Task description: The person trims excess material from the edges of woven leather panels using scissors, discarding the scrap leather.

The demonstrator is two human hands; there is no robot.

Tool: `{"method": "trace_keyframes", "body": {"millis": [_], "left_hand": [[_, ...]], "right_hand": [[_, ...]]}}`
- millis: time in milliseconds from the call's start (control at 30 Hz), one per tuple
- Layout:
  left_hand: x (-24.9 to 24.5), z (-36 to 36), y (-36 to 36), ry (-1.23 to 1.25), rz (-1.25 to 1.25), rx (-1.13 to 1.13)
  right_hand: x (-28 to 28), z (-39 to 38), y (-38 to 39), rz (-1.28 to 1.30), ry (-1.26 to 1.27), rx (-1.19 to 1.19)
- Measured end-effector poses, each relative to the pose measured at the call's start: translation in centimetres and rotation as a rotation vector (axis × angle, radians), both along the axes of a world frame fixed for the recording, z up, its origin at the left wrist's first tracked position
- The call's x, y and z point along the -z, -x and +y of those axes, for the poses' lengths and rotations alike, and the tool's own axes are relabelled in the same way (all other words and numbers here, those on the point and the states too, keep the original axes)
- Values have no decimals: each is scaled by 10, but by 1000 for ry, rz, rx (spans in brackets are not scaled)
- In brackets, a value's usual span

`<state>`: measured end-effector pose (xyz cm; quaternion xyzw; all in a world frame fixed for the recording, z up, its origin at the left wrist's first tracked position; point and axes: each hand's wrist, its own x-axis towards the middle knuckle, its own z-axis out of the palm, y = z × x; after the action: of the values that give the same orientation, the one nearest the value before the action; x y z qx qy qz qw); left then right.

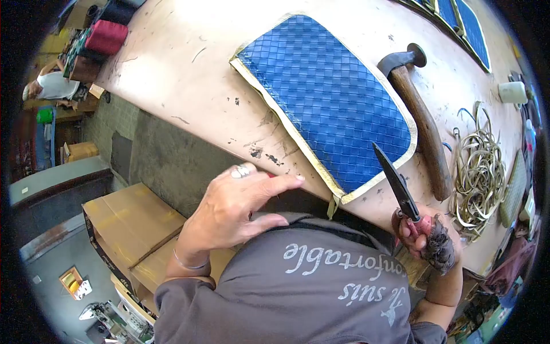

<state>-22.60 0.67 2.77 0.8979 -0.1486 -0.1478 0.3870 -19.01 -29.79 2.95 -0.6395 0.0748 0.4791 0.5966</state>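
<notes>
A blue woven panel (332, 92) with pale gold edging lies on the table, its near corner at the table's edge. My left hand (229, 206) hovers off the table edge, left of that corner, thumb and forefinger apart, with nothing visible between them. In my right hand (421, 235) is a dark-bladed knife (398, 186), its tip pointing up and left over the panel's lower right part. Dark cloth (440, 249) is bunched at the knife's handle. Right of the panel lies a hammer (421, 120) with a curved metal head and wooden handle.
A tangle of pale strips (478, 172) lies on the table (189, 74) at the right, below a white cup (512, 93). More blue panels (472, 31) are at the top right. Cardboard boxes (134, 218) stand at the lower left. Another person (57, 85) is far left.
</notes>
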Motion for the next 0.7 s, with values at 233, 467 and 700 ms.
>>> {"method": "trace_keyframes", "body": {"millis": [233,467,700], "left_hand": [[14,6,4,237,-71,-145],[12,-12,-3,594,318,-401],[30,-30,-14,1042,385,-530]], "right_hand": [[4,-7,-8,-269,31,-317],[8,-8,-6,-287,-71,-256],[-1,-3,-10,-152,-65,-306]]}}
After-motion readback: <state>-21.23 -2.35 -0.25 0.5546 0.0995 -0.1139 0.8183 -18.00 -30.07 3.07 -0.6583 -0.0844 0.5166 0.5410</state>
